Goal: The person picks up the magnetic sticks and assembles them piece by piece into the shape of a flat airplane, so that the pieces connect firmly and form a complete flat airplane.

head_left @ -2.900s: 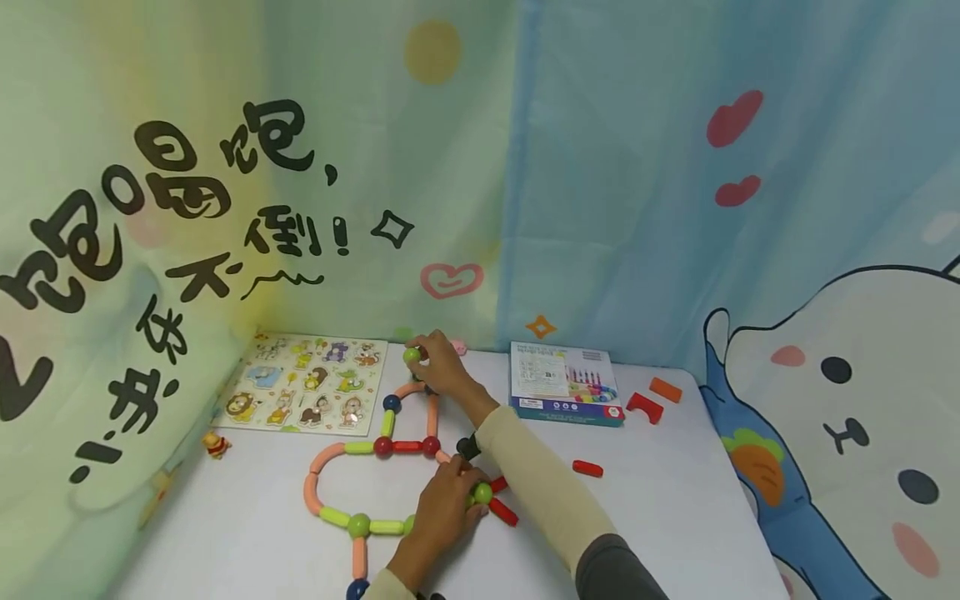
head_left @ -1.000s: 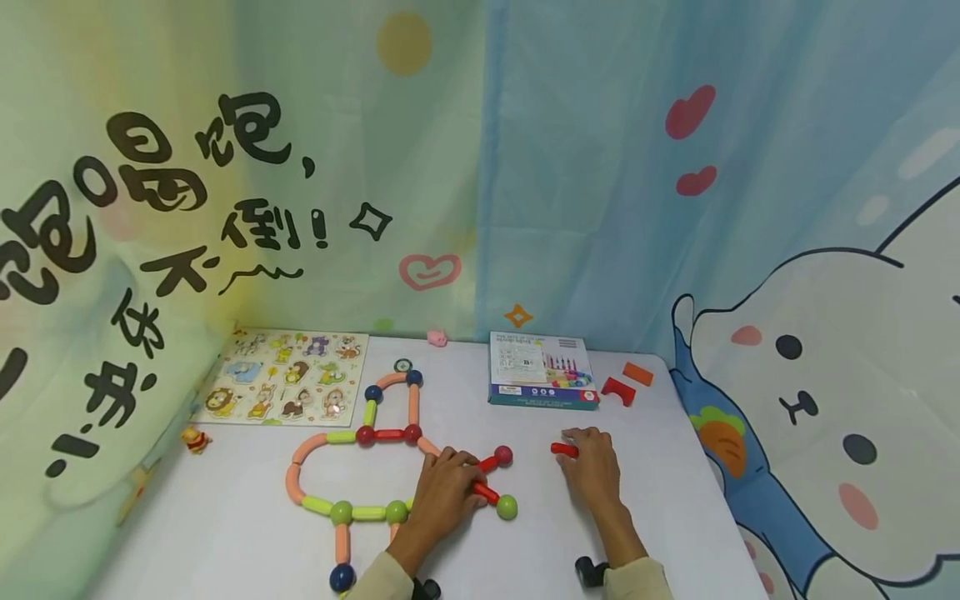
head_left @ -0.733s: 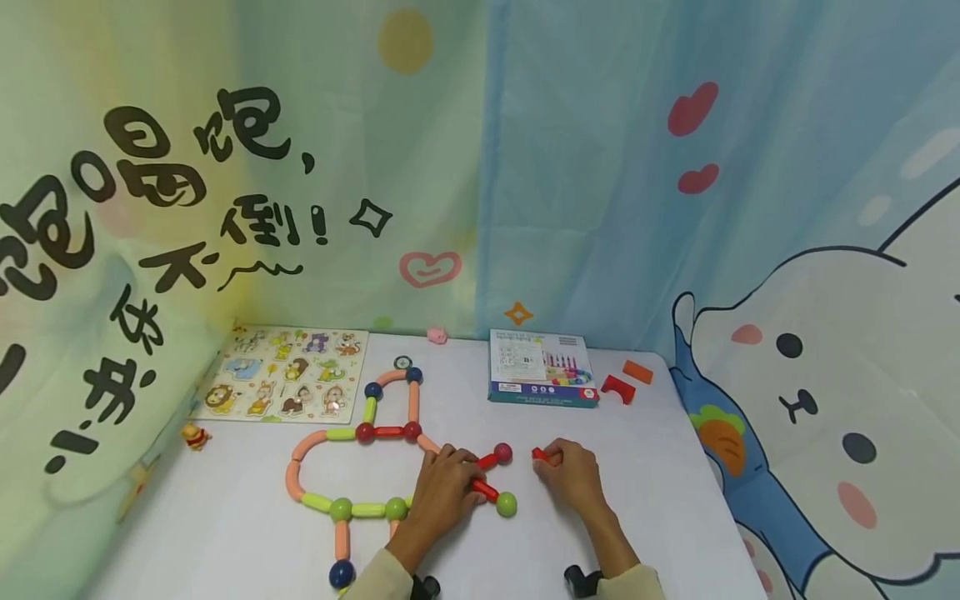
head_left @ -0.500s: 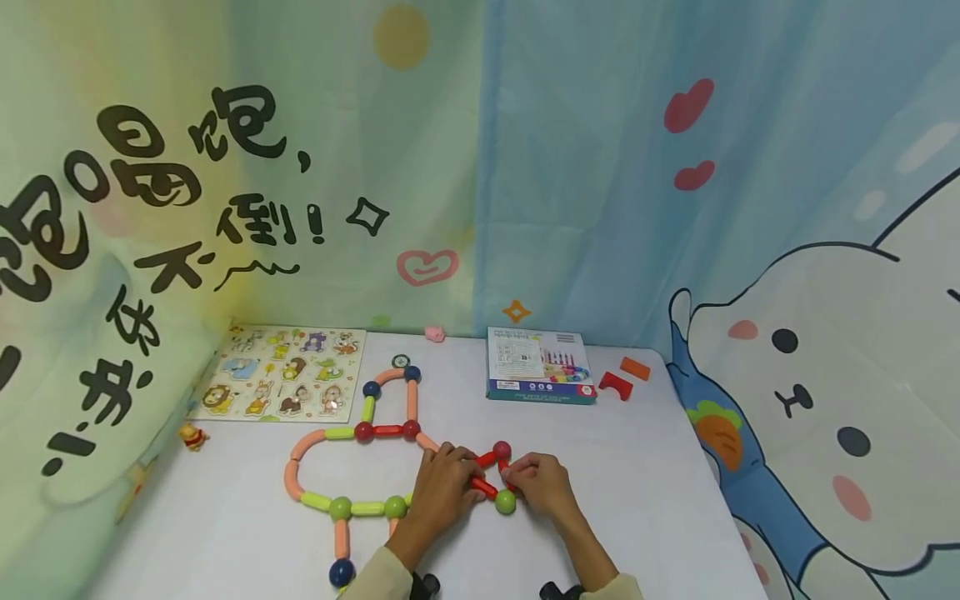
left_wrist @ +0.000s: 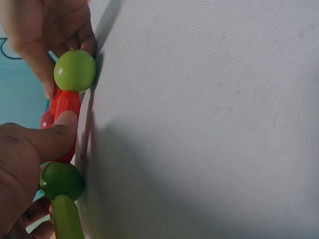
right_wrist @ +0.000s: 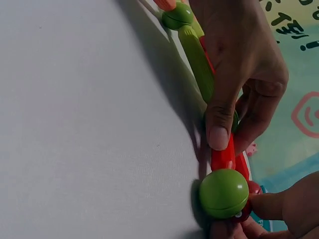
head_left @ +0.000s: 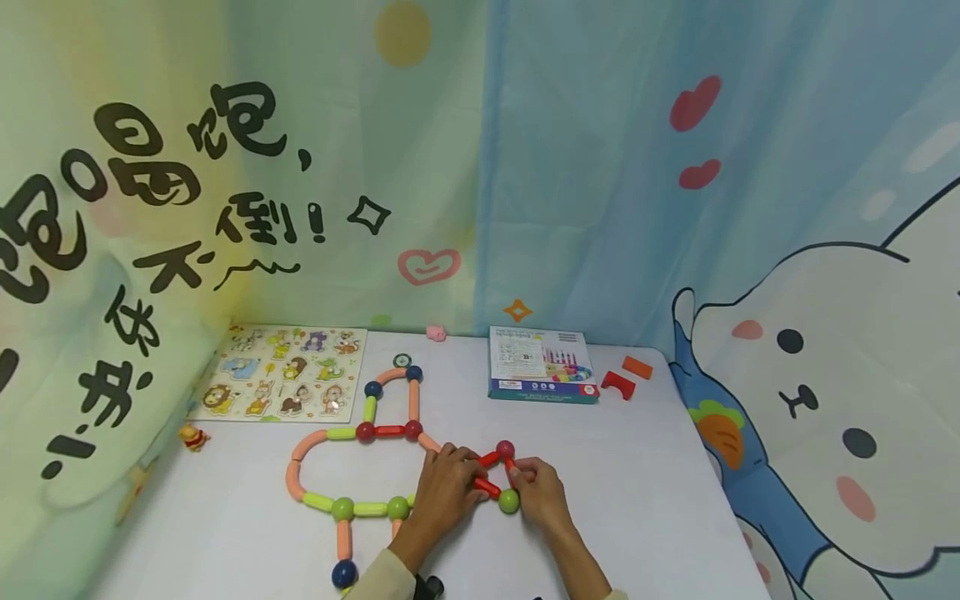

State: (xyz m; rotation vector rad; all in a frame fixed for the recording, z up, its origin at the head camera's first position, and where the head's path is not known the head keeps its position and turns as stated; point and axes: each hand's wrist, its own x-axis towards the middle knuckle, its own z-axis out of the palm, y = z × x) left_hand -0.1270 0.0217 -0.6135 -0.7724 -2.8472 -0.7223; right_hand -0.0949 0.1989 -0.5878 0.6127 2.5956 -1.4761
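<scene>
Left hand (head_left: 448, 487): lies on the white table (head_left: 660, 500), thumb pressed onto a red rod (left_wrist: 64, 119) that runs to a light green ball (head_left: 509, 501); the wrist view shows the thumb tip flat on the rod, the other fingers curled beside it.

Right hand (head_left: 538, 492): just right of the green ball, fingertips pinching a second short red rod (head_left: 512, 467) that stands between the green ball and a dark red ball (head_left: 505, 449). The two hands are nearly touching.

Rod-and-ball figure (head_left: 352, 467): flat on the table, left of both hands. A loop of peach and green curved rods joins green balls along the near side; a smaller loop with dark blue and red balls rises from its far side; a peach rod ends in a dark blue ball (head_left: 344, 573) at the near edge.

Animal peg puzzle board (head_left: 288, 383): far left corner of the table.

Blue-edged box (head_left: 542, 375): far side, right of centre, lying flat.

Red arch block (head_left: 617, 384) and orange block (head_left: 637, 367): just right of the box.

Small pink figure (head_left: 436, 333): by the curtain (head_left: 585, 167).

Small yellow bear figure (head_left: 194, 437): left edge.
</scene>
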